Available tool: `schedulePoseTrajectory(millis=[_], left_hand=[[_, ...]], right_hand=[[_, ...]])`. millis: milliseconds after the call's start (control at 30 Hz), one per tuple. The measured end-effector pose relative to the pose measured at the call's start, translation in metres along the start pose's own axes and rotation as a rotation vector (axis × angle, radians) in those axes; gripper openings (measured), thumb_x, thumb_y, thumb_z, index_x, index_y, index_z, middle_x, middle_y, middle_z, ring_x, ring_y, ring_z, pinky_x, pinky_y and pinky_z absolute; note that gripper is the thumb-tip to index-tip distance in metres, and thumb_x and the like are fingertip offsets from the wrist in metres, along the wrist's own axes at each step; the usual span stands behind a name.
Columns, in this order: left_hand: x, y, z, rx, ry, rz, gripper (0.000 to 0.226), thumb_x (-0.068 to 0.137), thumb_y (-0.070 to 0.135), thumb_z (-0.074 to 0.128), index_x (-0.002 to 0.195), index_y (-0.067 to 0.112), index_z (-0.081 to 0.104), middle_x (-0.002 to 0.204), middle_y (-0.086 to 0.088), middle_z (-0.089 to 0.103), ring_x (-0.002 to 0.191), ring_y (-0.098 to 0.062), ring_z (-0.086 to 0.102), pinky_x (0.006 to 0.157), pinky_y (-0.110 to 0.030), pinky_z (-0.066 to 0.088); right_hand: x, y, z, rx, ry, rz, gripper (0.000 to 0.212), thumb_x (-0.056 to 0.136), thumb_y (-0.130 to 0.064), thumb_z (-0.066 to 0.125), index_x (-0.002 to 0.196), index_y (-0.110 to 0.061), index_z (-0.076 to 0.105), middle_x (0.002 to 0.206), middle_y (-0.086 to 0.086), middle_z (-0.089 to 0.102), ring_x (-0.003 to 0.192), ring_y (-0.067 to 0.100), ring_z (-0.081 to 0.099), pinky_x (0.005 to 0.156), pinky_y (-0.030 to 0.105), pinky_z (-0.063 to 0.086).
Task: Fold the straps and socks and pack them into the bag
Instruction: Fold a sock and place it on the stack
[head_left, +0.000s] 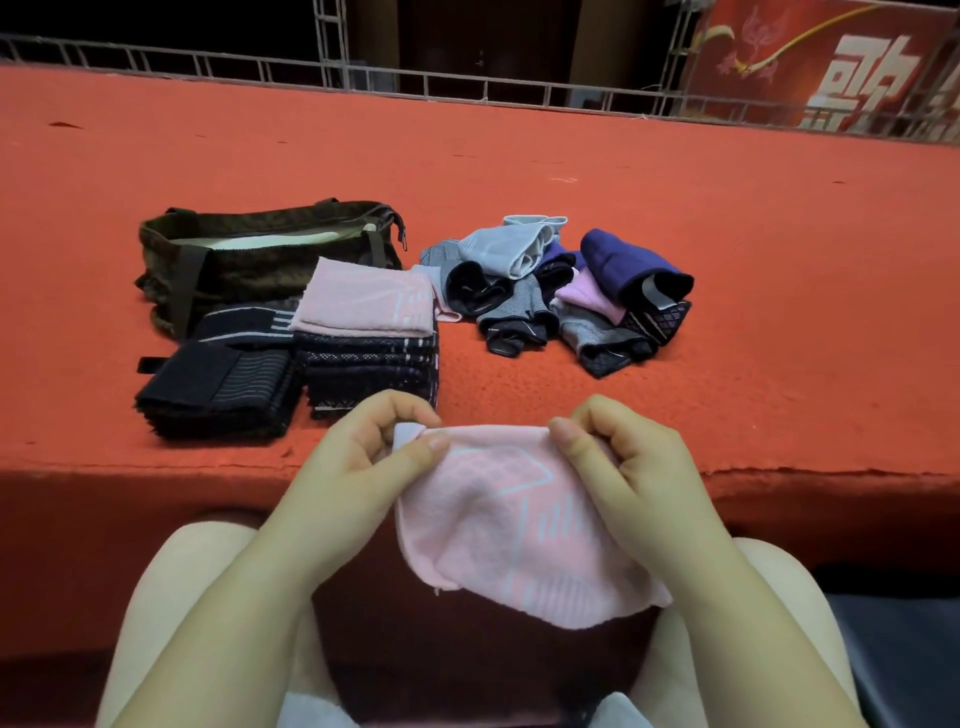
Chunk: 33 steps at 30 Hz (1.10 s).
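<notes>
Both hands grasp the soft pink patterned sock (514, 525) over the lap, left hand (363, 457) pinching its top-left corner, right hand (623, 457) its top-right; the folded stack topped in pink (363, 304) lies at eleven o'clock, nearer the left hand, with the dark fabric bag (249, 249) beyond

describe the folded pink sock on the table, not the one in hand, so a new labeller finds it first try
Start at the dark bag on the left of the red table. In front of its right end stands a neat stack of dark folded items, and the folded pink sock lies on top. It is the stack's only pink piece, flat and squared, unlike the pink sock both hands hold.
</notes>
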<state>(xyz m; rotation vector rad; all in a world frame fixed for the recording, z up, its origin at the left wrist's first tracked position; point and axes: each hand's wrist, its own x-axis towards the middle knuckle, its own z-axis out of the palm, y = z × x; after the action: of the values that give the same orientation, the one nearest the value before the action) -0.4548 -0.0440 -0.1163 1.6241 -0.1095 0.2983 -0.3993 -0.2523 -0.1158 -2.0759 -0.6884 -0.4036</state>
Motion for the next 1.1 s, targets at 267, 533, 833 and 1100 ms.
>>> schedulePoseTrajectory(millis=[267,533,833,1100], left_hand=[[0.002,-0.007,-0.007,-0.274,-0.007,-0.139,0.037,0.043,0.048,0.089,0.064,0.027,0.066,0.061,0.005,0.054,0.057,-0.006,0.049,0.053,-0.016,0.040],[-0.002,-0.017,0.002,-0.573,0.076,-0.196,0.055,0.032,0.054,0.092,0.053,0.021,0.054,0.050,0.005,0.051,0.045,-0.005,0.049,0.045,-0.017,0.042],[-0.004,-0.009,0.023,-0.376,0.040,-0.301,0.043,0.078,0.042,0.071,0.108,0.011,0.065,0.102,-0.009,0.073,0.095,-0.021,0.069,0.071,-0.028,0.056],[0.023,-0.012,0.020,0.385,0.265,-0.036,0.033,0.098,0.031,0.043,0.085,0.005,0.058,0.065,-0.013,0.062,0.066,-0.020,0.059,0.067,-0.031,0.041]], right_hand=[[-0.001,0.000,-0.008,0.041,0.058,0.024,0.032,0.084,-0.052,0.045,0.067,-0.025,0.050,0.067,-0.002,0.053,0.062,0.007,0.048,0.057,0.016,0.036],[-0.002,-0.001,-0.006,0.063,0.094,-0.007,0.030,0.086,-0.048,0.045,0.068,-0.024,0.051,0.068,-0.004,0.054,0.062,0.003,0.048,0.058,0.010,0.035],[0.009,-0.003,-0.006,-0.023,0.010,-0.063,0.031,0.085,-0.053,0.043,0.069,-0.026,0.049,0.071,-0.007,0.055,0.063,0.006,0.049,0.058,0.017,0.036],[0.039,0.019,-0.019,-0.362,-0.249,-0.066,0.038,0.084,-0.055,0.060,0.064,-0.027,0.043,0.051,-0.004,0.042,0.053,0.009,0.041,0.052,0.026,0.027]])
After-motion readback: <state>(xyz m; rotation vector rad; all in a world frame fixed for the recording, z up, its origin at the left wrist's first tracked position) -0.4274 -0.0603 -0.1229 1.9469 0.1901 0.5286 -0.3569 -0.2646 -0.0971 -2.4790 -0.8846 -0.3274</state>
